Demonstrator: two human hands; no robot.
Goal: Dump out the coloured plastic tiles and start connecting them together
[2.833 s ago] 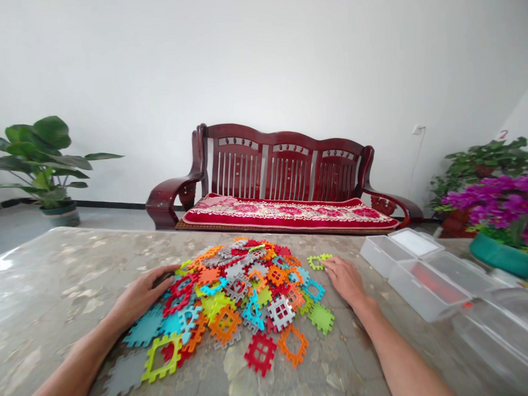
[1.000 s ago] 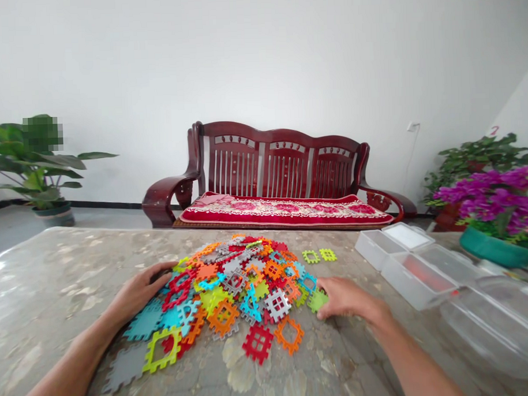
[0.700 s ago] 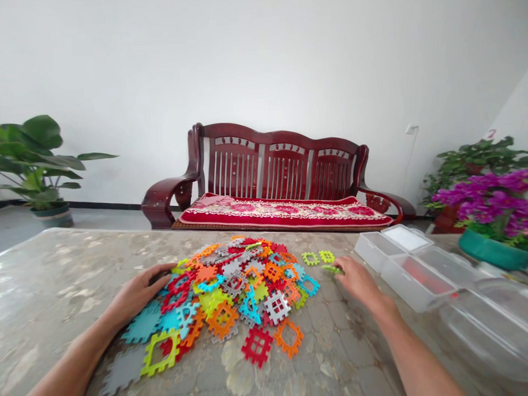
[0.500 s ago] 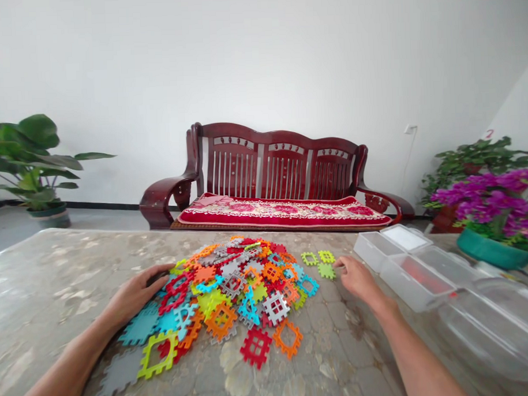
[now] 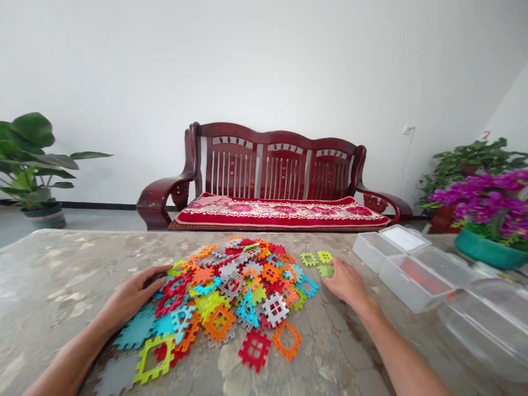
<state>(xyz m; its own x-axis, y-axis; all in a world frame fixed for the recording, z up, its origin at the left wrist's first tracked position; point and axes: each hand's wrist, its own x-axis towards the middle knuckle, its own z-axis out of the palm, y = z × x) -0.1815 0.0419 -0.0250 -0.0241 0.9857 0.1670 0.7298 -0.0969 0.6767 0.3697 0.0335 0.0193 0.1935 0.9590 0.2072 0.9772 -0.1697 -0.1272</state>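
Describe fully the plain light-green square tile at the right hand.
The light-green square tile looks plastic, with toothed edges and no opening in its visible part. It lies flat on the patterned table, just nearer than a yellow-green cut-out tile. The right hand partly covers it, apparently touching.

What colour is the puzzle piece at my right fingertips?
The puzzle piece is light green; head view.

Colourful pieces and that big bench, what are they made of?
Colourful pieces: probably plastic, fairly smooth; each shows one even colour and neat square teeth. Bench: looks like dark red wood, glossy as if varnished; light gleams along its curves, but no grain is clear.
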